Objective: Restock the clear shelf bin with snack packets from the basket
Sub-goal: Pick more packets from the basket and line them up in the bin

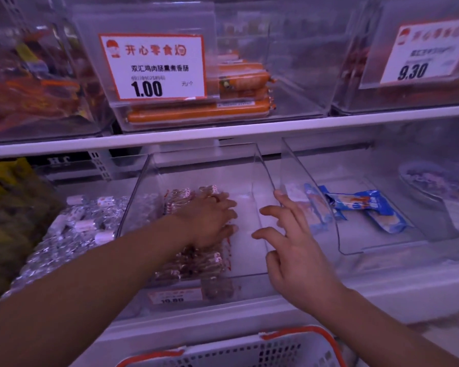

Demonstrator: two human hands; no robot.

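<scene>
Basically both hands were inside the clear shelf bin on the lower shelf. Left hand lay palm-down on the snack packets, fingers fairly straight, pressing the pile at the bin's left side; packets ran from far to near along that side. Right hand hovered over the bare right half of the bin, fingers spread and loosely bent, gripping nothing, one fingertip at or near the bin's right wall; contact unclear. Basket, white with orange rim, sat at the near edge below the shelf; contents not visible. Silver-wrapped packets filled the bin to the left, blue packets lay in the bin to the right. Upper shelf: orange sausages behind a price tag reading 1.00.
</scene>
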